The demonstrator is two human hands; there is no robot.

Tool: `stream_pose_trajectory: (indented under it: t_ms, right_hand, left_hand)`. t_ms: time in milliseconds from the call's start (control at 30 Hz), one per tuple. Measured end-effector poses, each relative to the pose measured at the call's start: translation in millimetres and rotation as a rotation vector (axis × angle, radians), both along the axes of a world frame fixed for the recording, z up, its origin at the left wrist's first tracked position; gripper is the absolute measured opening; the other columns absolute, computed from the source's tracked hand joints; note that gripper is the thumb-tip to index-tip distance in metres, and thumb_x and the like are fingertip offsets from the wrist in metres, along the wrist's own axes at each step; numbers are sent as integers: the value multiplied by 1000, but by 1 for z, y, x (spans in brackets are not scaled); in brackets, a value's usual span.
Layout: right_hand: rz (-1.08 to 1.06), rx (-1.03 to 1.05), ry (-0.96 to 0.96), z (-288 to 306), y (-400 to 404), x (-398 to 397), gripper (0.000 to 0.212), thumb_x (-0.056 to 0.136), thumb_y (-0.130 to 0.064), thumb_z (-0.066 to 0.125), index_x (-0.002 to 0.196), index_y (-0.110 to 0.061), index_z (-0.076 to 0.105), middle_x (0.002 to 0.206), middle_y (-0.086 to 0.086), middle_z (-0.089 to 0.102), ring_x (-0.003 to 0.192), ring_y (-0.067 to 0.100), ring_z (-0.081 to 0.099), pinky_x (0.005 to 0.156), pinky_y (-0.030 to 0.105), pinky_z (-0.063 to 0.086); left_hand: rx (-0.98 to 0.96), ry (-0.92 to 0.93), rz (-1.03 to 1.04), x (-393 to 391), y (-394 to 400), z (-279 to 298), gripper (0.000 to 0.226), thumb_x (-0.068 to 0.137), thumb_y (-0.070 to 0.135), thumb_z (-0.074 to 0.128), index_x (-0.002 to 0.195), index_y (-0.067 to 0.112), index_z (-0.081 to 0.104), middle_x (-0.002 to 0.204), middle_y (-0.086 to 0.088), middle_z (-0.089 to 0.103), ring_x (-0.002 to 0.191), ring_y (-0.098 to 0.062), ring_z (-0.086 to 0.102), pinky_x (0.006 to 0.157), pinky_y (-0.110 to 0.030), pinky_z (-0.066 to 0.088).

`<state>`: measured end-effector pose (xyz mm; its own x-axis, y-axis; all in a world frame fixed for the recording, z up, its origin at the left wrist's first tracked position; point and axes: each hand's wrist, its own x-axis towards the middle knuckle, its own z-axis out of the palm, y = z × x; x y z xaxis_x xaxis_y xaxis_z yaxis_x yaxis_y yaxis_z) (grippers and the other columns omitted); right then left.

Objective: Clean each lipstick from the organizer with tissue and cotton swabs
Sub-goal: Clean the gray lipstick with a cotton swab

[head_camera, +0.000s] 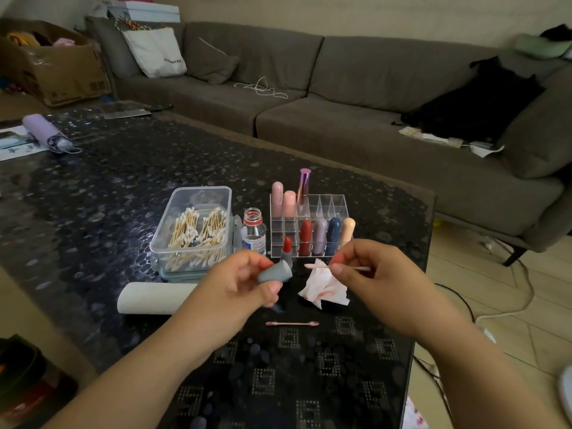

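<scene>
My left hand grips a grey lipstick cap above the dark table. My right hand pinches a cotton swab whose pink-stained tip points left toward the cap. An uncapped red lipstick stands on the table in front of the clear organizer, which holds several capped lipsticks. A crumpled, pink-stained tissue lies below the swab. A used swab lies nearer to me on the table.
A clear box of cotton swabs sits left of a small open bottle. A white roll lies near my left wrist. A folded lilac umbrella lies far left. A grey sofa runs behind the table.
</scene>
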<state>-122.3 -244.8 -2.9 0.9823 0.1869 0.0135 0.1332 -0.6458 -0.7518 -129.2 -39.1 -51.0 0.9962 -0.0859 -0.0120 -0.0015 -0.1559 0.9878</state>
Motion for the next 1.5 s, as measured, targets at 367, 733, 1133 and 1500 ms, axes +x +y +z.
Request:
stream_pose_trajectory:
  t_ms: [367, 733, 1133, 1500]
  right_hand:
    - [124, 78, -145, 13, 13, -17, 8, 83, -30, 62, 75, -30, 61, 57, -12, 57, 51, 1, 48, 51, 10, 38]
    - [183, -164, -417, 7, 23, -20, 11, 84, -27, 68, 74, -30, 65, 52, -15, 53, 47, -2, 50, 45, 2, 32]
    - [252, -209, -502, 9, 21, -21, 16, 86, -40, 52, 77, -30, 60, 51, -13, 45, 45, -3, 43, 43, 4, 29]
    - [220, -297, -560, 7, 22, -19, 18, 86, -40, 47, 78, -30, 59, 52, -12, 52, 50, 6, 48, 44, 15, 36]
  left_hand:
    - [-550, 183, -192, -14, 6, 15, 17, 84, 13, 62, 96, 10, 74, 69, -7, 56, 64, -14, 54, 65, -26, 53]
    - [-502, 63, -162, -11, 7, 10, 23, 77, 20, 56, 91, 18, 74, 79, -7, 56, 63, -10, 51, 68, -25, 51]
    - [-487, 23, -179, -11, 6, 9, 22, 78, 18, 55, 90, 19, 74, 77, -5, 57, 64, -9, 51, 67, -25, 50]
    - [-499, 53, -187, -12, 3, 8, 20, 78, 18, 55, 86, 15, 74, 73, -8, 50, 60, -11, 45, 60, -25, 47]
